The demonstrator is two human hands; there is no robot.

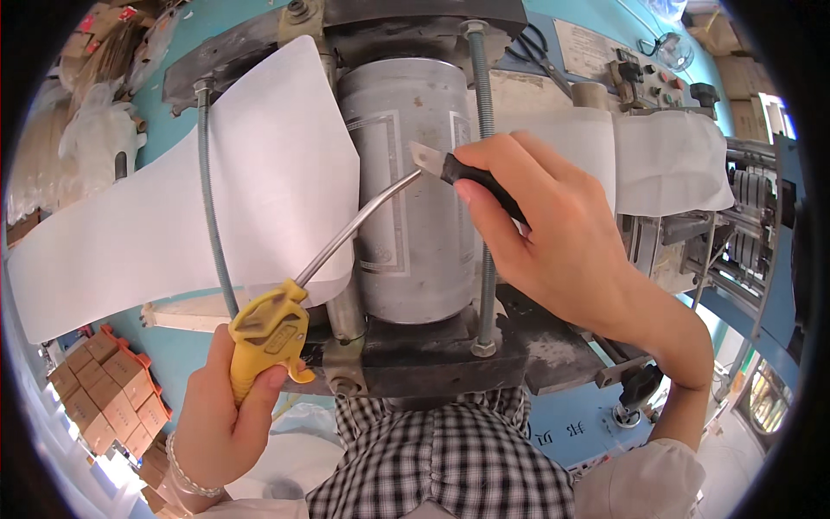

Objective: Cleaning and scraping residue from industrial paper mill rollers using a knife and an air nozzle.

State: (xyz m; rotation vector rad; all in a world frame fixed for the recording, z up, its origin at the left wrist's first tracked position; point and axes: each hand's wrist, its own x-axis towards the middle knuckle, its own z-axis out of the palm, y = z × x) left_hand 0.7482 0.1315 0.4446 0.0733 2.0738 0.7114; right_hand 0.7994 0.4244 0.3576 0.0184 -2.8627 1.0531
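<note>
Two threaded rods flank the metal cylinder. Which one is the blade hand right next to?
The rod on the cylinder's right. The right hand holding the black-handled blade overlaps it, while the left rod stands apart across the white paper web.

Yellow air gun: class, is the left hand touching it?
Touching. The head view shows the left hand wrapped around the yellow air gun handle, one finger on its trigger.

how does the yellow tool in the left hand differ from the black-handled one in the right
The yellow air gun has a chunky pistol grip and a long, thin, curved metal nozzle; the black-handled scraper is short and straight with a flat metal blade. The left hand holds the gun low, below the grey metal cylinder; the right hand holds the scraper at the cylinder's face. Both tips meet near the same spot.
</note>
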